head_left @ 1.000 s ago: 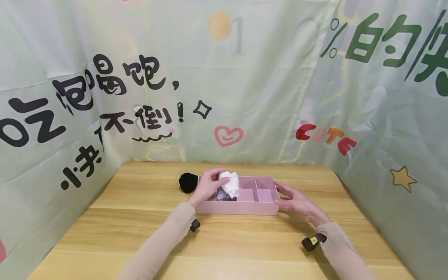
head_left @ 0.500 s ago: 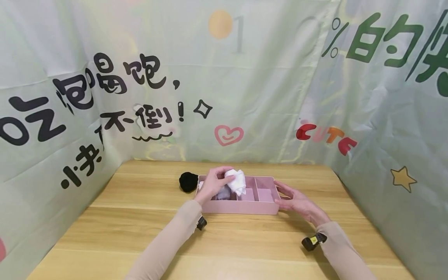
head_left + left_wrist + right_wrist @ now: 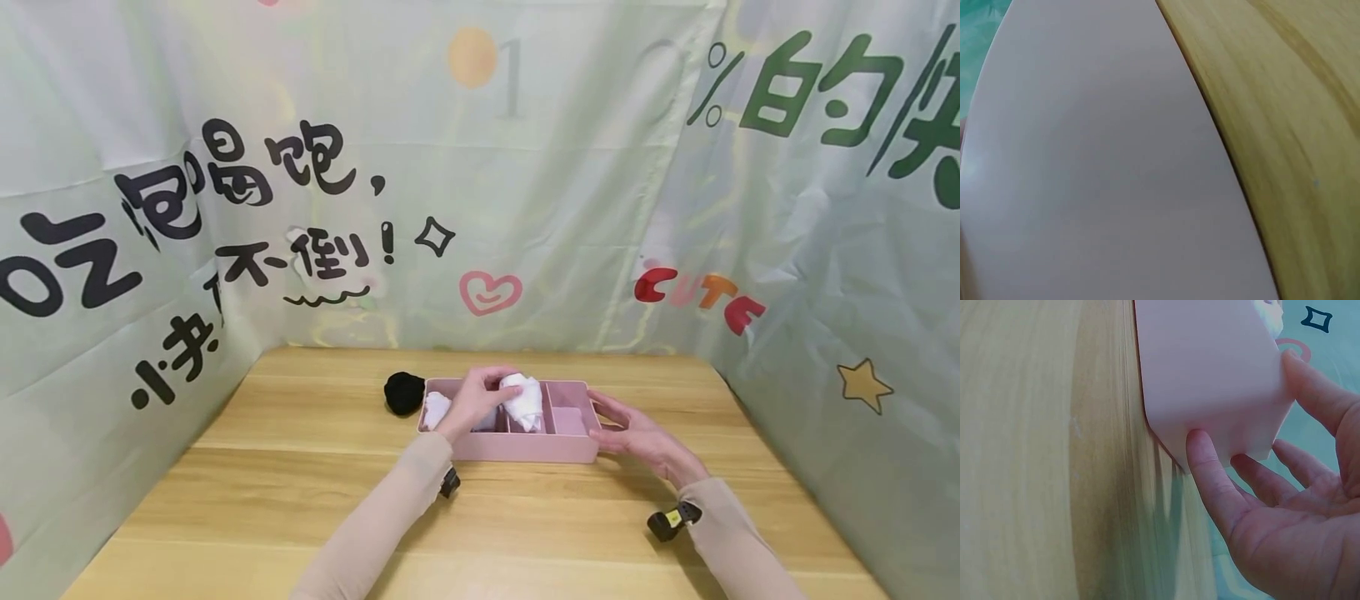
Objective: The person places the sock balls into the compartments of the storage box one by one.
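A crumpled white cloth bundle (image 3: pixel 527 407) is pinched by the left hand (image 3: pixel 474 404) at the third space from the left in a long pink plastic box (image 3: pixel 525 450). The box's right end is touched by the right hand (image 3: pixel 647 439), its fingers (image 3: pixel 1211 481) spread apart. On the light wooden table (image 3: pixel 240 517), a round black bundle (image 3: pixel 404 394) is seen (near the box's left end)

Head view: bright, even light; soft shadows on wooden tabletop (image 3: pixel 247 500). Left-wrist view: dimmer, soft focus, glare on pink divided box (image 3: pixel 1110 156) at left.
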Tool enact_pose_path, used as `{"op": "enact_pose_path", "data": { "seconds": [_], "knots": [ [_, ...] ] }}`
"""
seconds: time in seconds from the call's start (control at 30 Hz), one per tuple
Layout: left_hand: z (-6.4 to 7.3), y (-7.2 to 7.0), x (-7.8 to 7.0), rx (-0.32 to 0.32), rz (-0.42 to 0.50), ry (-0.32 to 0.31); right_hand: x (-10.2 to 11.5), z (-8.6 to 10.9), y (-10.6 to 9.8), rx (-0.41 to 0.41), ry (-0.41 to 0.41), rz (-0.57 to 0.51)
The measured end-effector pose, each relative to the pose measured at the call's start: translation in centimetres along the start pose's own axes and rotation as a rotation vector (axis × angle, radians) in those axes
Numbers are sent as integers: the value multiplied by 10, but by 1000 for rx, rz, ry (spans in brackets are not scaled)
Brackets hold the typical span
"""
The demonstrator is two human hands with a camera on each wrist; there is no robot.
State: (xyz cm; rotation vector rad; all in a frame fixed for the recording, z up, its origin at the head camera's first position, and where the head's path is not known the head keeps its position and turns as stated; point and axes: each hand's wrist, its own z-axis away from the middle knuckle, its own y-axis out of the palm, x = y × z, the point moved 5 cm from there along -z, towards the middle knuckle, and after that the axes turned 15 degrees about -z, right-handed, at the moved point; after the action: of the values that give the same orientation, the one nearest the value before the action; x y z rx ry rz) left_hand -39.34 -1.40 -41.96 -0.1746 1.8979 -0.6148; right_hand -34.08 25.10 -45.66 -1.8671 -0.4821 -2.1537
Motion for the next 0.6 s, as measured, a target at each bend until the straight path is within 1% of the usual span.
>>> {"op": "enact_pose_path", "data": {
  "seconds": [0.2, 0.43, 0.6],
  "knots": [
    [-2, 4, 4, 25, -7, -17, -1, -1, -1, -3, -2, -3],
    [-2, 7, 6, 66, -16, -54, -3, -1, -2, 3, 6, 9],
    [-3, 7, 6, 86, -9, -47, -3, -2, -2, 2, 1, -20]
  ]
}}
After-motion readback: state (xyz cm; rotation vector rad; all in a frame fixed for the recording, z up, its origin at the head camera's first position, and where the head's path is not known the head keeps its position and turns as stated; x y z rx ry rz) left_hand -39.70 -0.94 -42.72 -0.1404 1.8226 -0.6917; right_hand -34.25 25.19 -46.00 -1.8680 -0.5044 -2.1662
